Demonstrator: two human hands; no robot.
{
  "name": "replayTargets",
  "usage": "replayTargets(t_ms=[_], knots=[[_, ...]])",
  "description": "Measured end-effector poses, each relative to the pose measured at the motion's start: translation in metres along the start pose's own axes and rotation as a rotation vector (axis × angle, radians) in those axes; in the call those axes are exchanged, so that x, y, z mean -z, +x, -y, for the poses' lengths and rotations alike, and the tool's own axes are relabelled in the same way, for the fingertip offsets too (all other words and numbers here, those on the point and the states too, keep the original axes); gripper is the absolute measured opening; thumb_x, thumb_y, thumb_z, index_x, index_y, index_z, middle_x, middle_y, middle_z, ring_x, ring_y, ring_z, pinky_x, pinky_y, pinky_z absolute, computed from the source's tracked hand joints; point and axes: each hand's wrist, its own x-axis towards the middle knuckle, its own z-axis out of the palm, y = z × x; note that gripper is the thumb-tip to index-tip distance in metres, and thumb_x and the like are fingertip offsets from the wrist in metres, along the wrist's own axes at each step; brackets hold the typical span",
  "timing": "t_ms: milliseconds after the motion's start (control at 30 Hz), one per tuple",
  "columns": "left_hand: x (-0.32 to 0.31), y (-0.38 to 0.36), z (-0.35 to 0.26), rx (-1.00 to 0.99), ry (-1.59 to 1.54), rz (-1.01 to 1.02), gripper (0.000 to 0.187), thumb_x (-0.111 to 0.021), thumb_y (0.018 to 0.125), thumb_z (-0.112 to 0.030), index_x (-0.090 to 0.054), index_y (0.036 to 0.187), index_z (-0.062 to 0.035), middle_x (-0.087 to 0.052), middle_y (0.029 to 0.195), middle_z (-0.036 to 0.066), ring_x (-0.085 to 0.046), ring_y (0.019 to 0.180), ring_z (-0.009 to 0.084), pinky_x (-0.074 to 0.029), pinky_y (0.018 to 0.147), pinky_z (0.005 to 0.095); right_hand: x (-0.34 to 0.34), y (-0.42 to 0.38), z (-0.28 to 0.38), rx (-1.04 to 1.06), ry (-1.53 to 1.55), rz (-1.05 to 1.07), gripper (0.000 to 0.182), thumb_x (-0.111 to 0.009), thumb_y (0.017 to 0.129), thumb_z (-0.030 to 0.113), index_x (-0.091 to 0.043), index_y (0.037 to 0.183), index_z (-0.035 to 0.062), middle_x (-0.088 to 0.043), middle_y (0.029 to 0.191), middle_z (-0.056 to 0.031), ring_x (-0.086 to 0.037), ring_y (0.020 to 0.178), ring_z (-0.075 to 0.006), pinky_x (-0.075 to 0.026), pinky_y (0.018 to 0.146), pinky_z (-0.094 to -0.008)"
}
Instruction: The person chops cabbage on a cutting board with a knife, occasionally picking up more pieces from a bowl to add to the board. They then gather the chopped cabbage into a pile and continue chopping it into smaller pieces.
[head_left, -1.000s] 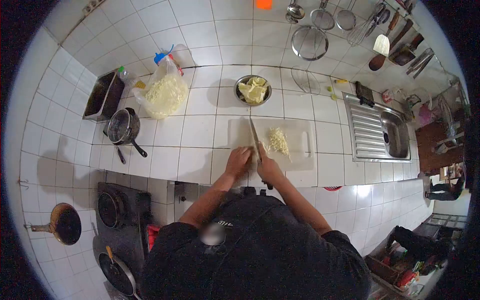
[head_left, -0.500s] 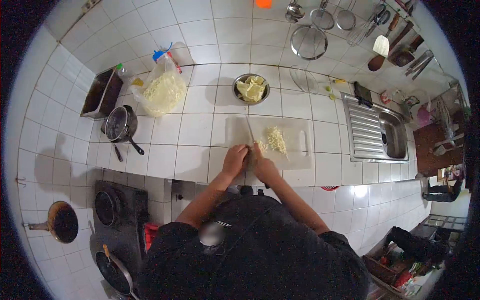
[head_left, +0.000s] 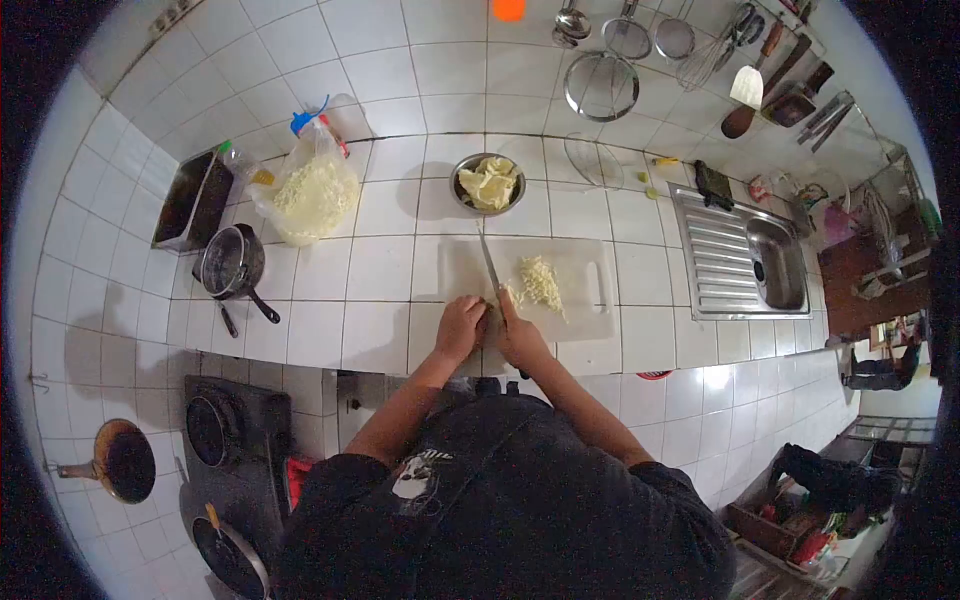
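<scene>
My right hand (head_left: 523, 343) is wrapped round the handle of a kitchen knife (head_left: 489, 258), its blade pointing away from me over the cutting board (head_left: 590, 318). Left of the blade, my left hand (head_left: 461, 328) presses down with curled fingers on something at the board's near edge; the fingers mostly cover it. A heap of finely chopped pale cabbage (head_left: 542, 283) lies right of the knife, with a few bits beside the blade. Beyond the board stands a metal bowl (head_left: 458, 200) holding pale cabbage leaves (head_left: 490, 184).
A plastic bag of chopped cabbage (head_left: 312, 197) stands at the left, near a dark saucepan (head_left: 235, 262) and a metal tin (head_left: 190, 200). The sink (head_left: 775, 258) is at the right. A stove (head_left: 255, 470) sits below left. Strainers (head_left: 601, 87) hang on the wall.
The view has shifted slightly, so the counter appears a little further left. The knife blade leans more to the left, and both hands stay at the board's near edge.
</scene>
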Motion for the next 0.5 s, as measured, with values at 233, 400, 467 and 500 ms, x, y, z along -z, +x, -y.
replayTargets(t_ms=[233,400,467,500], knots=[[0.0,-0.005,-0.001,0.02,-0.044,0.043,0.021,-0.063,0.083,-0.009,-0.064,0.102,-0.0028,-0.065,0.11,0.017,-0.061,0.103,0.0372,-0.048,0.089,0.0471,0.079,-0.006,0.075,-0.392,0.088,0.396,0.076,-0.044,0.091,0.011,-0.006,0.157,0.0113,-0.063,0.075,-0.0347,-0.065,0.063,-0.0472,-0.053,0.067,-0.0564],[0.003,0.002,-0.001,0.051,-0.005,0.049,0.022,-0.066,0.082,-0.009,-0.065,0.104,-0.0053,-0.066,0.101,0.011,-0.063,0.096,0.0313,-0.048,0.08,0.0455,0.001,0.004,0.008,-0.143,-0.018,0.117,0.075,-0.046,0.092,0.013,-0.007,0.157,0.0102,-0.062,0.074,-0.0356,-0.064,0.068,-0.05,-0.05,0.067,-0.0588],[-0.002,-0.003,0.003,0.007,0.053,-0.025,0.022,-0.065,0.084,-0.01,-0.064,0.106,-0.0061,-0.066,0.101,0.011,-0.064,0.094,0.0313,-0.047,0.08,0.0448,-0.007,0.007,0.001,-0.042,-0.048,0.001,0.077,-0.047,0.091,0.013,-0.006,0.157,0.0099,-0.063,0.074,-0.0352,-0.063,0.07,-0.0513,-0.049,0.068,-0.0596],[-0.001,-0.002,0.004,0.014,0.056,-0.029,0.022,-0.065,0.084,-0.01,-0.064,0.106,-0.0061,-0.066,0.101,0.011,-0.064,0.094,0.0313,-0.047,0.08,0.0448,-0.002,0.01,0.001,-0.037,-0.05,0.007,0.077,-0.047,0.091,0.013,-0.006,0.157,0.0099,-0.063,0.074,-0.0352,-0.063,0.07,-0.0513,-0.049,0.068,-0.0596]])
